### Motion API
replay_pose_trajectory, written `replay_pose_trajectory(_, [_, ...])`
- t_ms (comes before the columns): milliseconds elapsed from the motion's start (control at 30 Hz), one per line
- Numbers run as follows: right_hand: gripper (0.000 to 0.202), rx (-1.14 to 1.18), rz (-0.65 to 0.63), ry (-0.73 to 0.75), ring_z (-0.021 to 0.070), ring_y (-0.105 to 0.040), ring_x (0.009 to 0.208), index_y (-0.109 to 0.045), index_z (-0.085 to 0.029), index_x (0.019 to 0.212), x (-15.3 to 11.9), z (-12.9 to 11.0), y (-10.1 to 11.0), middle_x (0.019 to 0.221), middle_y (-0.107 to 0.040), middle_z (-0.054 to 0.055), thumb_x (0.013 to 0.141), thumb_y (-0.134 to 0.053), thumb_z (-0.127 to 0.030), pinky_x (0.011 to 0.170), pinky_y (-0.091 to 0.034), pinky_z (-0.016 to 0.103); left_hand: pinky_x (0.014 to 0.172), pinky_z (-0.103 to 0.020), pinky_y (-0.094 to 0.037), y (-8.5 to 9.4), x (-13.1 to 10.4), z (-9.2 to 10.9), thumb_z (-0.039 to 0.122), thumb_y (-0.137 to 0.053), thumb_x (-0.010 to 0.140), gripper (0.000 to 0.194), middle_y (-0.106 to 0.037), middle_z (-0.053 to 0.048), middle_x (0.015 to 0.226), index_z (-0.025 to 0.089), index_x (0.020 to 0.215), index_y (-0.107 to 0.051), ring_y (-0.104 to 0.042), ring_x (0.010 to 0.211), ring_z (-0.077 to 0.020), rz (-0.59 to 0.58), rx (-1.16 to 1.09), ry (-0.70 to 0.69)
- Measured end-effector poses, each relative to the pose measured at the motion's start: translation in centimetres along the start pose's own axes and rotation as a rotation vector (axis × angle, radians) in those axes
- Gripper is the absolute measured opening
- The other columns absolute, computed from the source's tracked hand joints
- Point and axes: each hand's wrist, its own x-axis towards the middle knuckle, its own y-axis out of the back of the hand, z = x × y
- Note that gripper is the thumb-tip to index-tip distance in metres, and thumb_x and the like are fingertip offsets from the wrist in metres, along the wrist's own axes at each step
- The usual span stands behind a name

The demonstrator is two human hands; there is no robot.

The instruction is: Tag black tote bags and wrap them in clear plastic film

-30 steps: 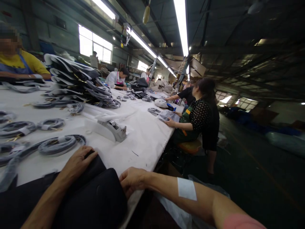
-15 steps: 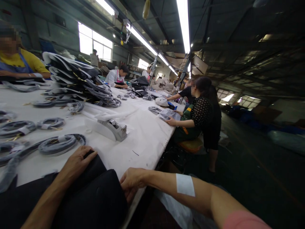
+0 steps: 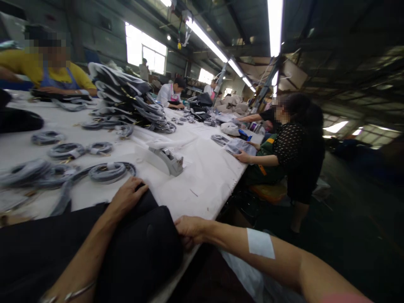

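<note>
A black bag [image 3: 142, 248], soft and partly folded, lies across the near edge of the table. My left hand [image 3: 128, 197] grips its top edge, the thumb along the near side and the fingers bent over the far side. At the bag's right edge, my right hand [image 3: 189, 230] is closed on the black material, with some fingertips hidden below. Just beyond my left hand rests a coiled grey strap [image 3: 107, 171] in clear wrapping. A grey tape dispenser [image 3: 166, 160] stands farther along on the white table covering [image 3: 205, 168].
More wrapped strap coils [image 3: 66, 150] lie on the left. Behind them rises a stack of black and white pieces [image 3: 123, 94]. A person in yellow [image 3: 78, 78] works across the table. On the right a seated person in a dotted top [image 3: 288, 145] handles a grey packet [image 3: 241, 147].
The view has swung left, so the table and people appear farther right. Both hands keep their hold on the black bag. The person in yellow has raised one arm sideways.
</note>
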Motion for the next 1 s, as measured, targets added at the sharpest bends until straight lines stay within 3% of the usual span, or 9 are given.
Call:
replay_pose_trajectory(67, [0.033, 0.074, -0.063, 0.037, 0.0024, -0.015, 0.033, -0.028, -0.021, 0.057, -0.6, 0.5, 0.2, 0.04, -0.023, -0.012, 0.068, -0.06, -0.022, 0.034, -0.012, 0.015, 0.093, -0.034, -0.045, -0.1, -0.3, 0.3, 0.046, -0.041, 0.081, 0.035, -0.061, -0.007, 0.098, 0.019, 0.087, -0.064, -0.059, 0.094, -0.0222, -0.038, 0.03, 0.046])
replay_pose_trajectory(267, [0.019, 0.211, -0.157, 0.081, 0.0007, -0.012, 0.035, -0.045, -0.019, 0.068, -2.8, 2.6, 0.3, 0.047, -0.032, -0.013, 0.064, -0.063, -0.017, 0.037, -0.007, 0.018, 0.1, -0.035, -0.04, -0.6, -0.5, 0.7, 0.039, -0.046, 0.085, 0.032, -0.056, -0.009, 0.126, 0.018, 0.1, -0.065, -0.055, 0.11, -0.0236, -0.14, 0.021, 0.134])
replay_pose_trajectory(467, [0.02, 0.222, -0.124, 0.114, 0.0, -0.016, 0.035, -0.045, -0.019, 0.07, -4.4, 4.4, -0.3, 0.052, -0.038, -0.011, 0.068, -0.064, -0.024, 0.039, -0.009, 0.02, 0.085, -0.034, -0.046, -0.3, -0.4, 1.3, 0.044, -0.044, 0.085, 0.032, -0.069, -0.007, 0.096, 0.021, 0.089, -0.065, -0.062, 0.093, -0.0247, -0.26, 0.044, 0.158])
replay_pose_trajectory(533, [0.023, 0.131, -0.038, 0.153, 0.0012, -0.024, 0.035, -0.046, -0.019, 0.071, -4.4, 5.0, 0.3, 0.051, -0.037, -0.01, 0.071, -0.065, -0.031, 0.038, -0.013, 0.019, 0.084, -0.035, -0.046, -0.2, -0.2, 1.4, 0.046, -0.043, 0.085, 0.033, -0.069, -0.008, 0.094, 0.021, 0.088, -0.064, -0.062, 0.091, -0.0251, -0.273, 0.059, 0.164])
replay_pose_trajectory(600, [0.025, 0.042, 0.087, 0.245, 0.0035, -0.038, 0.039, -0.054, -0.018, 0.085, -4.3, 5.6, 1.1, 0.059, -0.046, -0.008, 0.072, -0.067, -0.034, 0.039, -0.022, 0.018, 0.086, -0.036, -0.045, -0.1, -0.1, 1.5, 0.045, -0.041, 0.084, 0.034, -0.068, -0.009, 0.095, 0.02, 0.088, -0.063, -0.062, 0.092, -0.0259, -0.265, 0.07, 0.154])
replay_pose_trajectory(667, [0.048, 0.015, 0.161, 0.384, 0.0055, -0.049, 0.051, -0.056, -0.019, 0.111, -4.3, 6.1, 1.7, 0.079, -0.056, -0.004, 0.067, -0.073, -0.028, 0.045, -0.035, 0.018, 0.091, -0.037, -0.044, 0.0, 0.0, 1.7, 0.045, -0.04, 0.083, 0.035, -0.068, -0.011, 0.101, 0.019, 0.09, -0.062, -0.061, 0.096, -0.0264, -0.235, 0.061, 0.116])
replay_pose_trajectory(733, [0.068, -0.019, 0.123, 0.513, 0.0063, -0.053, 0.063, -0.052, -0.024, 0.126, -4.3, 6.6, 2.0, 0.093, -0.057, -0.002, 0.062, -0.074, -0.018, 0.055, -0.042, 0.018, 0.094, -0.036, -0.043, -0.1, 0.0, 1.6, 0.047, -0.04, 0.081, 0.036, -0.067, -0.01, 0.106, 0.02, 0.091, -0.062, -0.061, 0.099, -0.0258, -0.196, 0.022, 0.066])
replay_pose_trajectory(800, [0.063, -0.183, 0.077, 0.623, 0.0085, -0.055, 0.071, -0.056, -0.024, 0.126, -4.1, 6.7, 2.0, 0.092, -0.06, -0.001, 0.066, -0.069, -0.014, 0.062, -0.044, 0.019, 0.091, -0.035, -0.045, -0.2, 0.1, 1.2, 0.051, -0.041, 0.08, 0.036, -0.07, -0.006, 0.098, 0.023, 0.089, -0.062, -0.063, 0.094, -0.0252, -0.196, -0.015, 0.066])
replay_pose_trajectory(1000, [0.045, -0.943, 0.368, 0.979, 0.0161, -0.06, 0.096, -0.065, -0.013, 0.117, -2.0, 5.9, 2.7, 0.103, -0.066, 0.009, 0.077, -0.048, -0.004, 0.087, -0.048, 0.025, 0.088, -0.033, -0.049, -0.7, 1.0, 0.1, 0.053, -0.042, 0.074, 0.032, -0.072, 0.003, 0.088, 0.029, 0.078, -0.062, -0.067, 0.088, -0.0248, -0.185, -0.018, 0.085])
